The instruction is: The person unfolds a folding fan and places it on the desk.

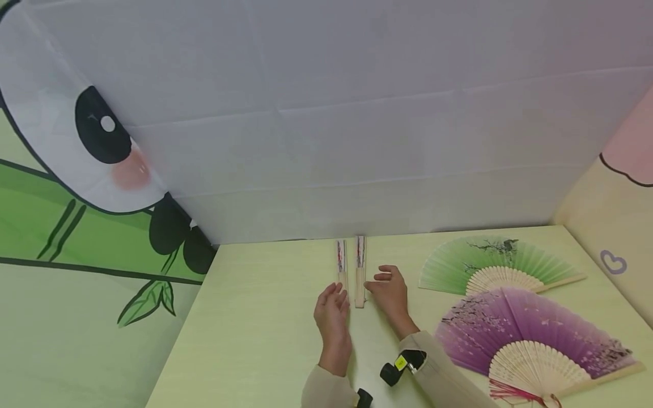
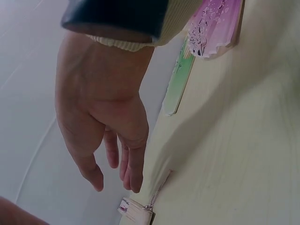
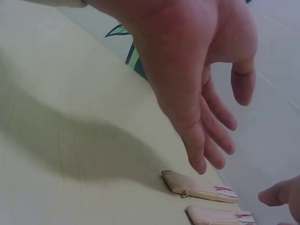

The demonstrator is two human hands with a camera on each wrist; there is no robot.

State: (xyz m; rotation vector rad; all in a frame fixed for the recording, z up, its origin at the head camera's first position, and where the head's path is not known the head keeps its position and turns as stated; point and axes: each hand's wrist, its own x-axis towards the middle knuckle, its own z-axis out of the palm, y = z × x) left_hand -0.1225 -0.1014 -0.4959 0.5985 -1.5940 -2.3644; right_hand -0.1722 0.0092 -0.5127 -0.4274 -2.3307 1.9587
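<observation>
Both hands [image 1: 333,318] [image 1: 391,293], loosely relaxed, seemingly hover near two folded fans [image 1: 360,275] [image 1: 342,258].

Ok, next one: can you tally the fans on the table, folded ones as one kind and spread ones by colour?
Folded fans: 2
Spread green fan: 1
Spread purple fan: 1
Total: 4

No text is legible, the yellow label [image 1: 401,362] on the right wrist camera [image 1: 391,374] included.
</observation>
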